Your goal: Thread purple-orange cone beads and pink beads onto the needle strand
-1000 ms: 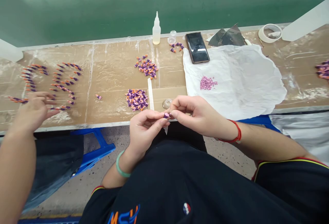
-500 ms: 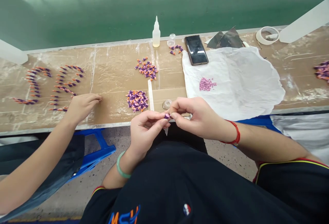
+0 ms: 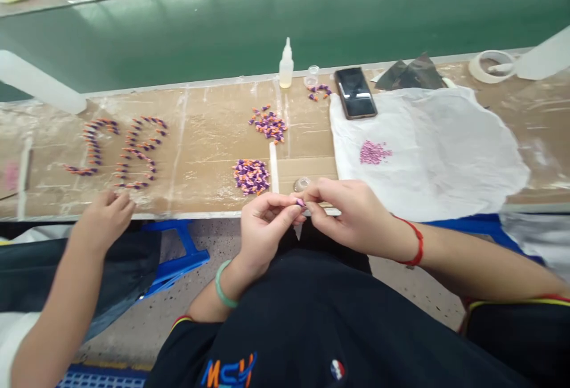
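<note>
Between the thumb and fingers of my left hand (image 3: 268,225) is a small purple-and-pink piece (image 3: 300,203). My right hand (image 3: 350,213) is pinched close against it; whether its fingertips hold something of their own is too small to tell. Just beyond my fingertips sits a small round clear dish (image 3: 301,184). A dense pile of purple, orange and pink pieces (image 3: 252,176) lies beyond my left hand, with a looser pile (image 3: 268,124) farther back. Tiny pink bits (image 3: 374,152) are heaped on a white cloth (image 3: 449,150) to the right.
A dropper bottle (image 3: 286,67), a small clear cup (image 3: 312,76), a phone (image 3: 355,92), dark sheets (image 3: 412,73) and a tape roll (image 3: 492,67) stand along the back. Left, a co-worker's hand (image 3: 104,219) is near curved rows of pieces (image 3: 140,153) on the cardboard-covered table (image 3: 205,127).
The view has shifted, so the table's things appear farther right. The co-worker's hand has drawn back toward the table's front edge. My two hands keep the same pinch at the small piece.
</note>
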The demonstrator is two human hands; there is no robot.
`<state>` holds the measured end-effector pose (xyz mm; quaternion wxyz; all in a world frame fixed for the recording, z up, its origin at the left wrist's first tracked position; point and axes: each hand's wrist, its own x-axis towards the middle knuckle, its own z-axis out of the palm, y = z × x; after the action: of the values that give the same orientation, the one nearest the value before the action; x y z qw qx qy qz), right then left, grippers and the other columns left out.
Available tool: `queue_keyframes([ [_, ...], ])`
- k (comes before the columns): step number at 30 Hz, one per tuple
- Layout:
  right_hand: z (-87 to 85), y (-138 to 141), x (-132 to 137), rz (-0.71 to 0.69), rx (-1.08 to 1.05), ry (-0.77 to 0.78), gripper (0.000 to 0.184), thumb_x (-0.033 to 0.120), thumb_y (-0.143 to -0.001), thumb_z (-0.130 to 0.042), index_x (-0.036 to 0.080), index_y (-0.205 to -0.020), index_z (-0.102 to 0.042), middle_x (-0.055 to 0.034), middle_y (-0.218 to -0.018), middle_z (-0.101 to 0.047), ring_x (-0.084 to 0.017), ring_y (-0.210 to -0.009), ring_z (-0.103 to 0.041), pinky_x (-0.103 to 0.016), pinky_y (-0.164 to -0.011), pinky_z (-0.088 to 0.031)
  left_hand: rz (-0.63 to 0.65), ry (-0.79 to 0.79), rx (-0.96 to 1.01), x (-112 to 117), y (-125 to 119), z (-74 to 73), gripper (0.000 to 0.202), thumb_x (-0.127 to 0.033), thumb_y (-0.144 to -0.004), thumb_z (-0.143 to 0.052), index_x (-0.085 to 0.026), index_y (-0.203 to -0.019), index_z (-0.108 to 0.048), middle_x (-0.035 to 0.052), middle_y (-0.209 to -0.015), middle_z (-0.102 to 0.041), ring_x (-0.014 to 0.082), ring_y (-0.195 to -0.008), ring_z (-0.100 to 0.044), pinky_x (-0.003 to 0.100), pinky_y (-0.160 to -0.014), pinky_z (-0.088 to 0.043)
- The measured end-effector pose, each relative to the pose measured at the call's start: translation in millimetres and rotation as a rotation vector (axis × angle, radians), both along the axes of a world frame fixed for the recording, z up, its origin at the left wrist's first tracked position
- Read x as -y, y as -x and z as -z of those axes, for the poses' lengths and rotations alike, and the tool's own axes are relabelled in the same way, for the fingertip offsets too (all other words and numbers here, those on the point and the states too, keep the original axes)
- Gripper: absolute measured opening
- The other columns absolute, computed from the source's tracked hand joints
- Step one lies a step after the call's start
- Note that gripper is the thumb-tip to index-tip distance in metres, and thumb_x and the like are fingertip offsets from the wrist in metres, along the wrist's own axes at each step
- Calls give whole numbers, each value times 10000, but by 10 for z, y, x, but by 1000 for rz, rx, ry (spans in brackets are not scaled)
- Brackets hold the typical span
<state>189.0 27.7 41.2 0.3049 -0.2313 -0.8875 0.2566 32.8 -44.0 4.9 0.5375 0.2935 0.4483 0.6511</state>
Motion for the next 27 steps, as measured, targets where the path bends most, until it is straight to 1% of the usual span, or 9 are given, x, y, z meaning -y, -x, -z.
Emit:
queue_keyframes([
  [4, -18, 19, 12, 6, 21, -46, 161, 124, -940, -475, 214, -832, -555, 6, -716, -670, -122, -598, -642, -222, -563, -455, 6, 48, 34, -6, -23, -19, 274, -369, -682, -909, -171, -764, -739, 15, -724, -778, 118, -567, -708, 221, -586, -608],
  [8, 21, 29, 4, 26, 0, -98, 170, 135, -932, -475, 233, -813, -547, 12, -697, -678, -129, -532, -611, -243, -520, -443, 24, 103, 40, -12, -18, -33, 381, -460, -635, -918, -157, -756, -720, 36, -745, -772, 139, -592, -706, 272, -627, -614],
  [13, 71, 14, -6, 33, -17, -159, 135, 145, -961, -486, 244, -899, -554, 19, -717, -705, -130, -521, -627, -249, -508, -441, 76, 150, 88, -13, -12, -47, 439, -499, -605, -922, -150, -761, -707, 40, -772, -763, 141, -619, -704, 299, -677, -614],
  [19, 109, -5, -28, 29, -19, -197, 101, 180, -990, -487, 234, -939, -555, 5, -753, -735, -132, -546, -665, -234, -508, -464, 88, 152, 105, -27, -12, -54, 452, -500, -602, -923, -140, -751, -693, 34, -747, -747, 129, -608, -694, 283, -662, -604],
  [23, 141, -4, -33, 28, -31, -214, 107, 207, -1013, -472, 226, -959, -562, -4, -764, -741, -147, -576, -685, -248, -522, -475, 79, 177, 111, -31, -16, -47, 457, -494, -587, -932, -135, -745, -698, 44, -747, -751, 130, -603, -693, 272, -644, -601],
  [27, 153, -10, -31, 18, -36, -204, 100, 189, -1007, -475, 233, -972, -558, 1, -771, -746, -152, -580, -692, -250, -521, -481, 73, 183, 145, -33, -24, -44, 431, -458, -579, -944, -137, -743, -708, 40, -740, -752, 114, -588, -683, 241, -613, -589],
])
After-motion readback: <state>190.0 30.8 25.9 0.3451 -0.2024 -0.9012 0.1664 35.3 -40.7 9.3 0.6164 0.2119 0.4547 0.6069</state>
